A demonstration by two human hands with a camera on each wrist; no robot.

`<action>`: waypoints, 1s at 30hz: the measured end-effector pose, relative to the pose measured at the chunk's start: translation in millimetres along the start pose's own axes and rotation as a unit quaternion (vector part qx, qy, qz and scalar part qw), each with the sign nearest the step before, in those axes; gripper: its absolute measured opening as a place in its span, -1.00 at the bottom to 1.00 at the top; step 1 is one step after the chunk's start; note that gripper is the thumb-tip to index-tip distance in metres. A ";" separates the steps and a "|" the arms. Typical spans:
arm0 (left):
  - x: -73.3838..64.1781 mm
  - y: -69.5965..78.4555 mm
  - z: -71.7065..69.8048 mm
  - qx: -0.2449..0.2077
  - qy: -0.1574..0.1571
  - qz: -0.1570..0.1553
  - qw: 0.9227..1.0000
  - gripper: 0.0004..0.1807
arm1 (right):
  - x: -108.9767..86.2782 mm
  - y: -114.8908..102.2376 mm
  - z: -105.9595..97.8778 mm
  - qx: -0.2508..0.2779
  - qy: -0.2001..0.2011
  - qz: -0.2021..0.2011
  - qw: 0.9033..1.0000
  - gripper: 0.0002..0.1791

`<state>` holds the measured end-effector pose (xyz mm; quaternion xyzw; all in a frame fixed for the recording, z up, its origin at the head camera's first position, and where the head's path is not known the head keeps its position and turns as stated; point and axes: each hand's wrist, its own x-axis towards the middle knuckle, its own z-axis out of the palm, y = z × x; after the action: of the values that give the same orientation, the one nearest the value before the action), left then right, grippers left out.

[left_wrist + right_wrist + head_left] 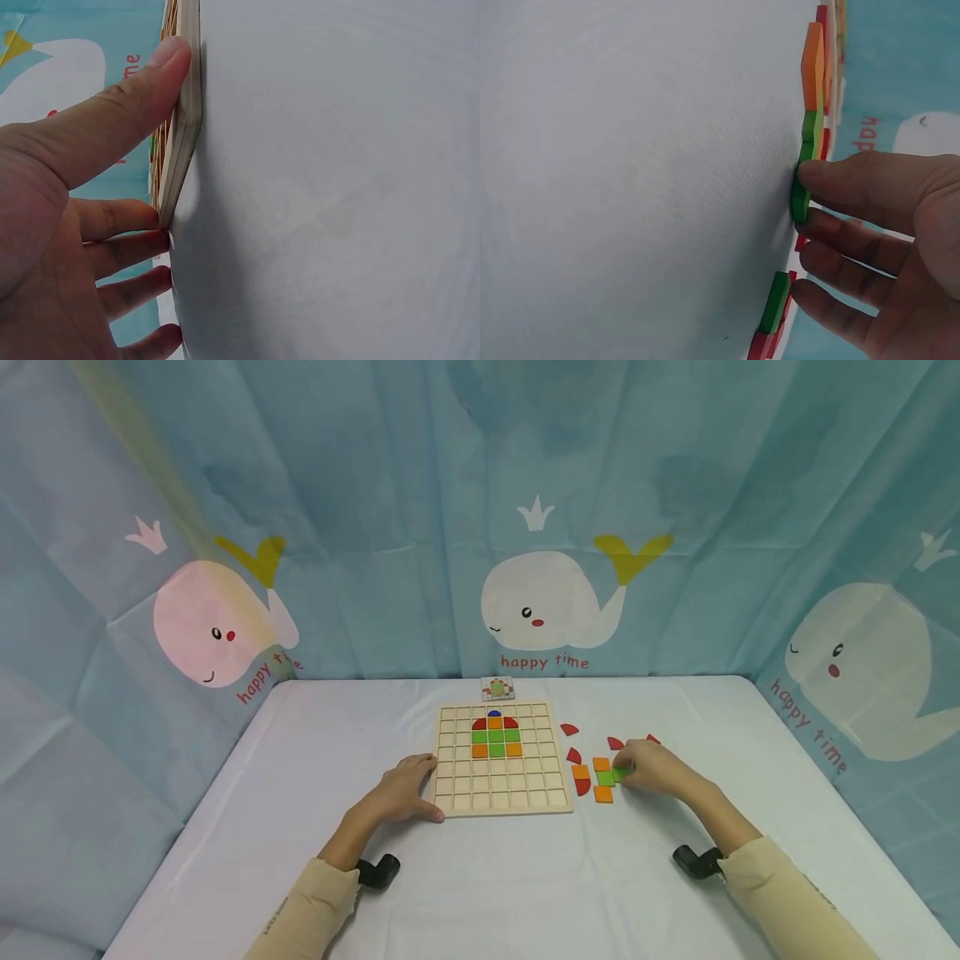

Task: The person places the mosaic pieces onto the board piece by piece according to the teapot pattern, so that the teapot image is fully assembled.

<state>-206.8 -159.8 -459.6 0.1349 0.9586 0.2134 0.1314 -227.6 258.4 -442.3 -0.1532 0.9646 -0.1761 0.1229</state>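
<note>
A wooden grid board (pixel 504 790) lies on the table. Tiles near its far side form a pattern: a small blue piece (pixel 494 713) above orange squares, red rounded pieces and green squares (pixel 497 737). My left hand (pixel 405 787) rests at the board's near left corner, with the thumb on the front edge and the fingertips along the left side, as the left wrist view shows. Right of the board, my right hand (pixel 656 768) pinches a green square tile (pixel 801 195) between thumb and fingers, low over the cloth beside another green tile (pixel 606 779).
Loose orange squares (pixel 603 794) and red rounded pieces (pixel 570 729) lie between the board and my right hand. Another green tile (pixel 775 301) shows by the right fingers. A small pattern card (pixel 498 688) lies behind the board. A whale-print curtain (pixel 390 568) stands behind the white table.
</note>
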 end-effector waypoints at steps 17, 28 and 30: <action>1.1 -2.2 0.0 -0.005 -0.012 0.003 1.000 0.08 | 12.6 -4.4 -8.2 0.040 0.012 -0.010 0.999 -0.76; 4.1 -6.2 -3.6 -0.052 -0.013 -0.025 0.998 0.10 | 28.0 -30.3 -5.6 0.063 0.012 -0.020 0.998 -0.71; 4.8 -6.7 -3.6 -0.055 -0.010 -0.029 0.998 0.10 | 30.1 -36.1 -4.9 0.064 0.015 -0.031 0.997 -0.71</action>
<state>-213.7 -165.6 -460.3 0.1023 0.9476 0.2603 0.1546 -247.7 217.4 -429.8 -0.1725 0.9477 -0.2438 0.1126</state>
